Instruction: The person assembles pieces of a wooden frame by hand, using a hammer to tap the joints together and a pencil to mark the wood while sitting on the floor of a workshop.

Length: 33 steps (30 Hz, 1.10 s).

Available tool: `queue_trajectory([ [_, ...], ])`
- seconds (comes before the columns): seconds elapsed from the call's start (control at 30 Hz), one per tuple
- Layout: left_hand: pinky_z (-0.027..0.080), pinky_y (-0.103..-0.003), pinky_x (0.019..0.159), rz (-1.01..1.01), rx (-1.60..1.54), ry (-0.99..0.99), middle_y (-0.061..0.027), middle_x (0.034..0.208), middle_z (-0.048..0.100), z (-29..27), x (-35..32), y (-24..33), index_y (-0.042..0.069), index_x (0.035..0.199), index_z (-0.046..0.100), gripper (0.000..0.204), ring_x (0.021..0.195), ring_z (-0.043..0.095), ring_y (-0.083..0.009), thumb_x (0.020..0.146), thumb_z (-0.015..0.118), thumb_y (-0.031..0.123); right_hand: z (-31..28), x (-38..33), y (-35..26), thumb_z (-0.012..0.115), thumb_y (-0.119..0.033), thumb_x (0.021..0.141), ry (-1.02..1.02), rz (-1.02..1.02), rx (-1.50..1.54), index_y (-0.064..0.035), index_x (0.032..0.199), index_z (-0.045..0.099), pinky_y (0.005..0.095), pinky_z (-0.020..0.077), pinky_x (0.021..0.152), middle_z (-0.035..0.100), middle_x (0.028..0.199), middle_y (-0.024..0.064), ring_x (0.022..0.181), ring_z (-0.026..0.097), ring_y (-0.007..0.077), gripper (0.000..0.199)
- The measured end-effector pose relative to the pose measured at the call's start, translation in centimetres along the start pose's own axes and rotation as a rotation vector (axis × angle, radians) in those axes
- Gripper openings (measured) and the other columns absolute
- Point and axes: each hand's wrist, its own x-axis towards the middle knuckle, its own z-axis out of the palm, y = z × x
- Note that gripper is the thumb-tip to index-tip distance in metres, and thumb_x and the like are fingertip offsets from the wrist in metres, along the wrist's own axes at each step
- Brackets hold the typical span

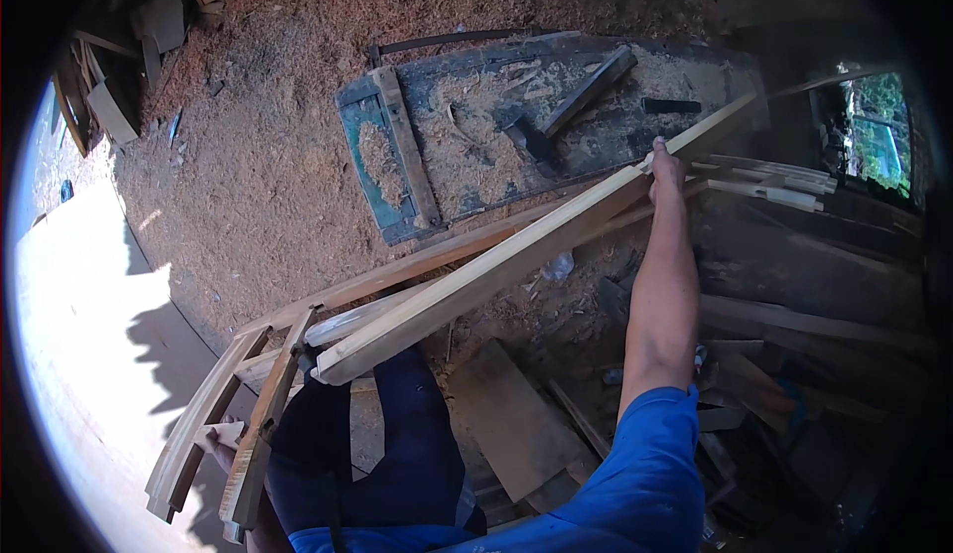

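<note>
My right hand, arm stretched forward, is closed around a long pale wooden beam. The beam slopes from the far right down to a near end above my legs. At the lower left, my left hand is partly hidden behind a wooden frame. Its visible fingers are bent around a short crosspiece between two of the frame's bars. A long brown rail runs from this frame to the right behind the beam. A whitish length of wood lies just beneath the beam.
Ahead, a low worn bench carries shavings, a hammer-like tool with a thick wooden handle, and a dark flat bar. Slender wood strips lie at the right. Boards and scraps clutter the ground by my legs. Sawdust covers the ground at left.
</note>
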Motion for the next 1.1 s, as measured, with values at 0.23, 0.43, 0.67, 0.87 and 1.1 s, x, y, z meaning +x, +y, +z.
queue_trajectory([
  [0.23,0.056,-0.036,0.075,0.053,0.010,0.003,-0.0137,0.092,0.062,-1.3,0.0,0.1,-0.004,0.114,0.051,0.055,0.082,0.063,-0.0259,0.089,0.061,0.044,2.0,1.9,-1.3,0.056,-0.056,0.092,-0.226,0.131,0.066,0.0004,0.136,0.050,0.0608,0.0491,0.092,0.050,0.139,0.0197,0.122,0.054,0.0388,0.072],
  [0.43,0.056,-0.036,0.074,0.050,0.027,0.050,-0.0121,0.088,0.061,-0.4,-0.2,0.0,-0.003,0.107,0.053,0.049,0.079,0.063,-0.0258,0.087,0.062,0.041,1.2,1.4,-3.4,0.051,-0.060,0.094,-0.267,0.196,0.089,-0.0122,0.146,0.037,0.0542,0.0496,0.097,0.036,0.150,0.0166,0.130,0.046,0.0362,0.073],
  [0.67,0.055,-0.041,0.080,-0.014,-0.077,0.071,-0.0143,0.094,0.062,-0.7,-0.5,0.1,-0.003,0.110,0.052,0.050,0.085,0.062,-0.0294,0.082,0.070,0.034,1.3,1.2,-4.3,0.049,-0.056,0.096,-0.236,0.117,-0.044,-0.0137,0.149,0.033,0.0552,0.0491,0.095,0.036,0.149,0.0202,0.132,0.043,0.0387,0.070],
  [0.87,0.054,-0.040,0.080,0.048,-0.117,0.065,-0.0154,0.095,0.062,-0.2,-1.0,-0.6,-0.004,0.109,0.052,0.052,0.085,0.062,-0.0287,0.083,0.071,0.037,5.1,-9.3,-7.3,0.059,-0.021,0.090,0.320,-1.132,-0.658,-0.0132,0.146,0.041,0.0453,0.0424,0.103,0.043,0.142,0.0192,0.132,0.042,0.0379,0.060],
  [1.1,0.053,-0.042,0.078,0.611,0.569,0.619,-0.0238,0.111,0.058,1.0,0.1,-2.0,-0.007,0.134,0.041,0.074,0.091,0.061,-0.0318,0.091,0.065,0.047,8.8,-13.0,-9.3,0.059,-0.005,0.078,-0.293,-1.965,-1.045,-0.0085,0.111,0.059,0.0476,0.0406,0.102,0.055,0.116,0.0128,0.116,0.053,0.0308,0.033],
])
